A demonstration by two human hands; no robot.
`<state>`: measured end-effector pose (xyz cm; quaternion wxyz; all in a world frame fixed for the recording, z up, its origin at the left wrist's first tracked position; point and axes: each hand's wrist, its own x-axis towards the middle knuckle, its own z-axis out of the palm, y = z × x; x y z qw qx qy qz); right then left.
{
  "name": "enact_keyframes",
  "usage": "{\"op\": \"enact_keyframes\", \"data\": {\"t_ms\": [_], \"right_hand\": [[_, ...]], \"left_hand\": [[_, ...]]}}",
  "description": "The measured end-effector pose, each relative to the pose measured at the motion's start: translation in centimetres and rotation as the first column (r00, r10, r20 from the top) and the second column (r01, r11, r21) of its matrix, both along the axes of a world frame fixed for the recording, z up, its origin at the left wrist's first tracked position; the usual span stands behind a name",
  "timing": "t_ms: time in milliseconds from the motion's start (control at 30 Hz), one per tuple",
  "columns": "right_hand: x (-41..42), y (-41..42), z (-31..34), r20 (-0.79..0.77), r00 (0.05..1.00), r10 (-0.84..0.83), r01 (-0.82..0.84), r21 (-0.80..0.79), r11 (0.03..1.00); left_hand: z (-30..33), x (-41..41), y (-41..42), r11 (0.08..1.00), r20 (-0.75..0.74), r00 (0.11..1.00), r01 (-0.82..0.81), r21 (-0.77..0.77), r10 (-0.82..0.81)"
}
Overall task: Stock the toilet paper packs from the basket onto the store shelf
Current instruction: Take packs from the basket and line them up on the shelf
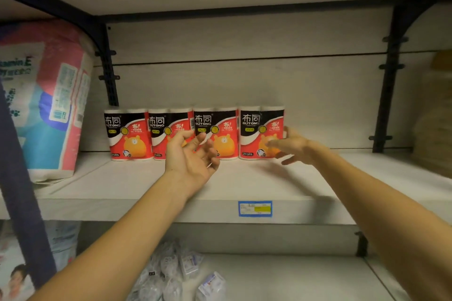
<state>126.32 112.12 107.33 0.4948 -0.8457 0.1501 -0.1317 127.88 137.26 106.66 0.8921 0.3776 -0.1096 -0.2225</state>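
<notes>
Several red, black and white toilet paper packs stand upright in a row at the back of the white shelf [244, 186]. The leftmost pack [128, 133] is beside the shelf bracket; the rightmost pack [260, 129] ends the row. My left hand [193, 154] hovers palm up in front of the middle packs, fingers apart, holding nothing. My right hand [292, 145] is blurred, fingers spread, at the right side of the rightmost pack; whether it touches the pack is unclear. The basket is out of view.
A large pink and blue diaper bag [49, 95] stands at the shelf's left end. A blue price label [255, 208] sits on the shelf front edge. Small clear packets [176, 271] lie on the lower shelf. Bare shelf extends right of the row.
</notes>
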Motion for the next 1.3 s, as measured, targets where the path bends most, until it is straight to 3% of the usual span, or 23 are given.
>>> {"op": "enact_keyframes", "data": {"t_ms": [233,367,500,667,867,1167,1300], "right_hand": [[-3.8,1.4,0.3,0.279,0.959,0.057,0.042,-0.336,0.941],[-6.8,3.7,-0.9,0.478,0.876,0.065,0.101,-0.314,0.944],[-10.8,6.7,-3.6,0.593,0.787,0.170,0.017,-0.297,0.955],[-16.6,8.6,-7.7,0.585,0.756,0.295,-0.053,-0.394,0.918],[-20.0,8.4,-13.8,0.526,0.803,0.281,0.036,-0.512,0.858],[-19.7,12.9,-26.8,0.412,0.904,0.112,0.064,-0.389,0.919],[-21.4,15.0,-35.0,0.283,0.957,0.057,0.048,-0.350,0.935]], "left_hand": [[-0.2,-6.1,-3.2,0.999,0.029,1.000,0.002,0.041,-0.003],[-2.5,-9.5,-3.6,0.995,0.025,0.998,-0.053,0.087,0.051],[-6.1,-12.3,-3.3,0.971,0.061,0.987,-0.158,0.182,0.149],[-10.4,-14.8,-2.7,0.978,0.029,0.994,-0.106,0.180,0.102],[-17.4,-15.4,-0.8,0.974,-0.067,0.998,0.033,0.225,-0.018],[-30.8,-14.9,5.1,0.843,-0.294,0.951,0.236,0.484,-0.097],[-38.8,-15.7,7.8,0.776,-0.379,0.922,0.298,0.556,-0.083]]}}
